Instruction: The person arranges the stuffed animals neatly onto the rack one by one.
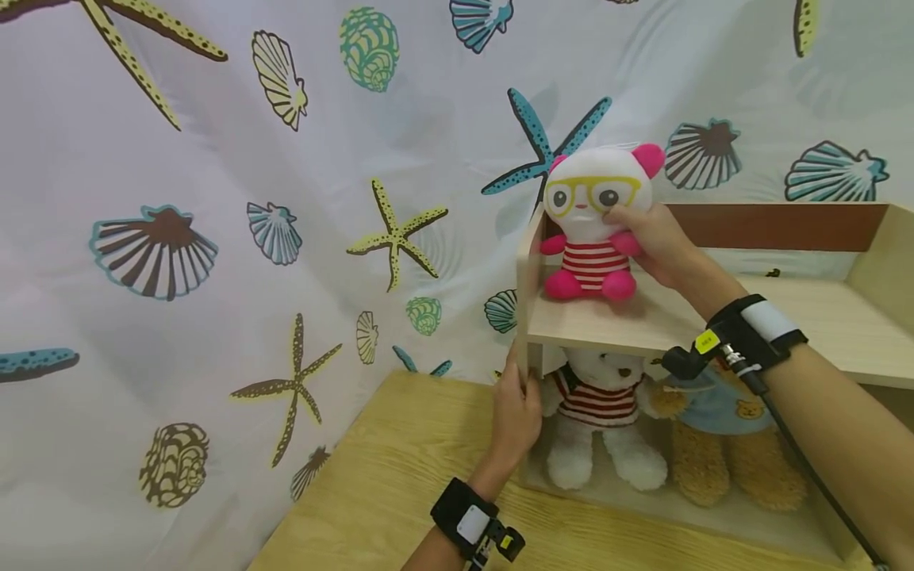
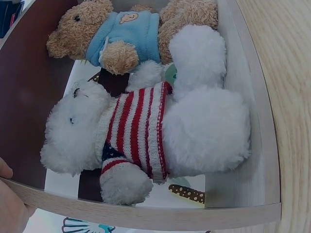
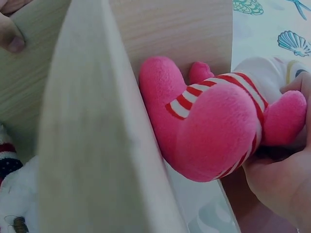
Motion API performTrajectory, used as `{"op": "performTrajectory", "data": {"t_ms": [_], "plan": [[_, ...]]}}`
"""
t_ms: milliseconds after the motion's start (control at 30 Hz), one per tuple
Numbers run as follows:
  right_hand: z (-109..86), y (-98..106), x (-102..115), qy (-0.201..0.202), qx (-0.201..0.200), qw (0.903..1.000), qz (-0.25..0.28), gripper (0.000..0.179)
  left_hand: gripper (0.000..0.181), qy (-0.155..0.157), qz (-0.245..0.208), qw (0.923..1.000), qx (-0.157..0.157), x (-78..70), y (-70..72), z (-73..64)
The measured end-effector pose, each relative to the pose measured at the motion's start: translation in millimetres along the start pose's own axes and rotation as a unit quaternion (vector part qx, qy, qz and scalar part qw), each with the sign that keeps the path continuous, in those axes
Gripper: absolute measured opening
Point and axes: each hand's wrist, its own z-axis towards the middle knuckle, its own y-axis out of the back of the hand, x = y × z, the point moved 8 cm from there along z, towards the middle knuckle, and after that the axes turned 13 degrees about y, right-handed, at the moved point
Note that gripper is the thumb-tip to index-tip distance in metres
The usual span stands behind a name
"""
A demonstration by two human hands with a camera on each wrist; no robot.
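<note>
On the upper board of a wooden shelf unit [image 1: 807, 309], at its left end, a pink-and-white plush bear [image 1: 596, 258] with yellow glasses and a red-striped body sits upright. My right hand [image 1: 660, 242] grips it around the head and side, thumb in front near its cheek. Its pink feet [image 3: 216, 136] touch or nearly touch the board in the right wrist view. My left hand [image 1: 516, 408] holds the front edge of the unit's left side panel [image 2: 146, 216], with a fingertip showing on the inner face in the left wrist view.
In the lower compartment sit a white teddy bear [image 1: 607, 404] in a striped sweater and a brown teddy bear [image 2: 77, 29] in a blue top. The unit stands on a wooden table [image 1: 400, 468]. Behind hangs a shell-and-starfish curtain [image 1: 214, 357].
</note>
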Motion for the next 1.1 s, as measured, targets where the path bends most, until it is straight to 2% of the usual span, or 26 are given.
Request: {"op": "performTrajectory", "data": {"t_ms": [300,800,933,1000,1100], "plan": [[-2.2,11.2,-4.1,-0.031,-0.009,0.9995,0.002,0.034,0.062,0.000,-0.009,0.9999,0.008,-1.6,-5.4,-3.0],[-5.9,15.2,-4.4,-0.062,-0.023,0.9978,0.006,0.031,0.058,-0.002,-0.004,0.9999,0.012,-3.7,-6.6,-2.9],[-8.4,20.9,-8.6,-0.097,-0.028,0.9944,-0.031,0.038,0.058,-0.003,-0.001,1.0000,0.008,-1.5,-4.9,-2.2],[-10.6,23.8,-11.9,-0.129,-0.024,0.9892,-0.065,0.047,0.058,-0.006,0.000,1.0000,0.004,0.1,-3.7,-1.2],[-13.8,23.4,-16.3,-0.173,0.005,0.9794,-0.105,0.065,0.058,-0.014,-0.006,0.9999,-0.002,1.3,-1.2,1.2]]}}
